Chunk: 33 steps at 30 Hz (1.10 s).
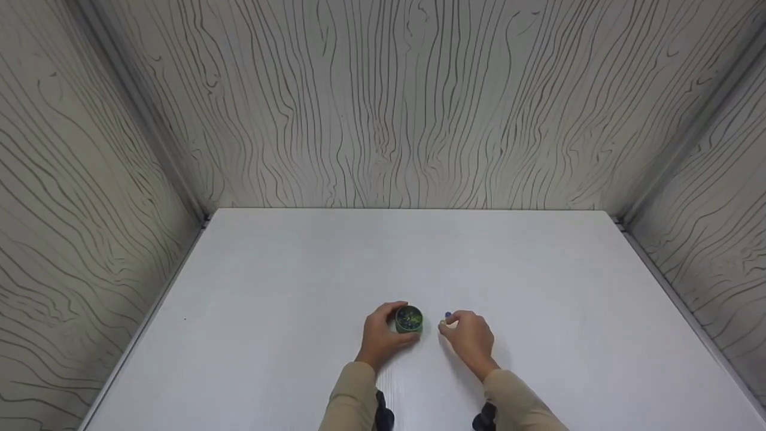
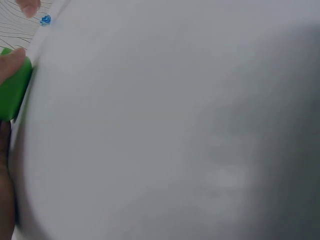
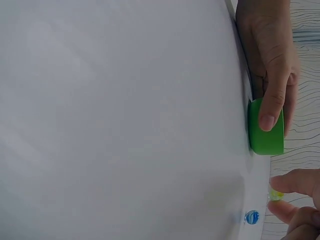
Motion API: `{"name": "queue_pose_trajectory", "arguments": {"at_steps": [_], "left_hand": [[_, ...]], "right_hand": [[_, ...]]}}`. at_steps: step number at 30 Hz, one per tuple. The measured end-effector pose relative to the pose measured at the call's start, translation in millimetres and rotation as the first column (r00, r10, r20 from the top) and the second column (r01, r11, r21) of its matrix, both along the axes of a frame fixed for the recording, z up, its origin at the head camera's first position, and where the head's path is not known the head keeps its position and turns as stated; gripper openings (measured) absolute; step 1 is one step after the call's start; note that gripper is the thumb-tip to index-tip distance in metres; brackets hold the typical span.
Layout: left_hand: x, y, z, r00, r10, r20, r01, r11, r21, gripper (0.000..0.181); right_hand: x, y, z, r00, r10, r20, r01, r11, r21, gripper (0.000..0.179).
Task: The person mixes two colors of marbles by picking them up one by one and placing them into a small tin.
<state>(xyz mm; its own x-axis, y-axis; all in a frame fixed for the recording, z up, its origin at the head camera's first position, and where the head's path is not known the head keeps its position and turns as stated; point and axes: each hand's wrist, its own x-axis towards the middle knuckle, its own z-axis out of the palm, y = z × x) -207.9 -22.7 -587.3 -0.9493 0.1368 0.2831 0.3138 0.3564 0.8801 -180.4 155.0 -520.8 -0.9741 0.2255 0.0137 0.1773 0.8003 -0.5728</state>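
Observation:
My left hand (image 1: 380, 339) holds a small green cup (image 1: 410, 330) upright on the white table, thumb on the near side and fingers round the far side. Blue and yellow-green marbles (image 1: 409, 318) show inside it. To the right of the cup, my right hand (image 1: 473, 340) pinches a clear marble with yellow in it (image 3: 276, 194) between thumb and forefinger. Just beyond those fingertips, a clear blue-swirled marble (image 3: 252, 217) lies on the table. The left wrist view catches only part of the cup and both hands at its left edge.
The white table (image 1: 287, 269) spreads round both hands. Behind it and at both sides stand pale panels (image 1: 383, 108) with a wood-grain pattern. A tiny dark speck (image 1: 185, 319) marks the table's left part.

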Motion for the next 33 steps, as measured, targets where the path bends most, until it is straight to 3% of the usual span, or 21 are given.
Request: {"name": "queue_pose_trajectory", "arguments": {"at_steps": [7, 17, 33], "left_hand": [[0.4, 0.0, 2.2, 1.0, 0.001, 0.02, -0.001, 1.0, -0.012, 0.061], [-0.7, 0.0, -1.0, 1.0, 0.012, -0.016, -0.012, 0.999, -0.031, 0.06], [-0.8, 0.3, -0.5, 1.0, 0.013, -0.017, -0.014, 1.0, -0.025, 0.058]], "right_hand": [[-2.2, -3, 2.8, 0.998, 0.02, -0.052, -0.019, 1.0, 0.01, 0.014], [-4.4, -9, 5.7, 0.998, 0.035, -0.048, -0.034, 0.999, 0.005, 0.015], [-5.4, -18, 12.2, 0.995, 0.049, -0.086, -0.048, 0.999, 0.006, 0.013]]}}
